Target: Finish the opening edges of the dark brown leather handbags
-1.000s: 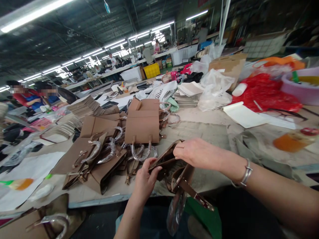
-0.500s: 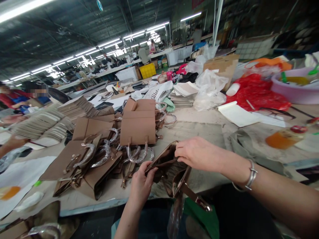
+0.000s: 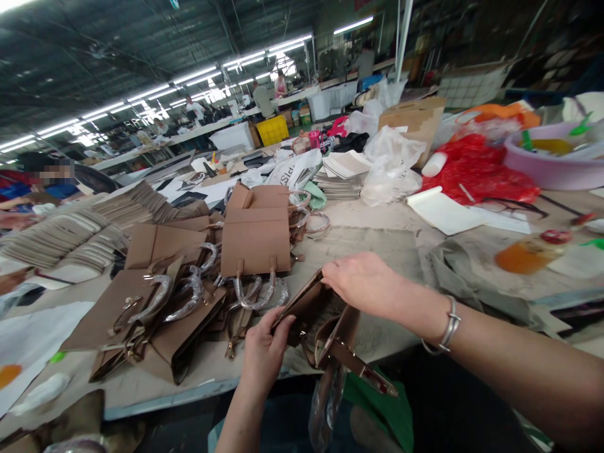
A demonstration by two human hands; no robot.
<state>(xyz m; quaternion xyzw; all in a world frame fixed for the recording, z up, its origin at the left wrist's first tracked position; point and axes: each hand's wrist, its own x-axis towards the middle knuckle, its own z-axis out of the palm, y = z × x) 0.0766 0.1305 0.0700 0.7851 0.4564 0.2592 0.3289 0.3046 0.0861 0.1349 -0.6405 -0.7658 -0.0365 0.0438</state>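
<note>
A brown handbag (image 3: 340, 333) is held at the table's near edge, its mouth facing up and partly spread. My left hand (image 3: 265, 346) pinches the left end of its far rim, thumb on the near side. The right end of that rim is in the curled fingers of my right hand (image 3: 356, 280), which wears a silver bracelet at the wrist. A strap with a metal clasp (image 3: 372, 377) and a plastic-wrapped handle (image 3: 325, 402) hang from the bag's near side. Left of my hands lie several similar brown handbags (image 3: 257, 242) with plastic-wrapped handles.
Stacks of cut pieces (image 3: 70, 239) stand at the left, near a co-worker (image 3: 42, 182). At the right are an open notebook (image 3: 441, 211), glasses (image 3: 514, 204), a bottle of orange liquid (image 3: 531, 251), a red plastic bag (image 3: 481, 170) and a purple basin (image 3: 550, 160).
Both hands have shifted slightly left in view with the bag. My right hand has slid a little along the rim, which looks straighter. The whole scene has also moved left and slightly up.
</note>
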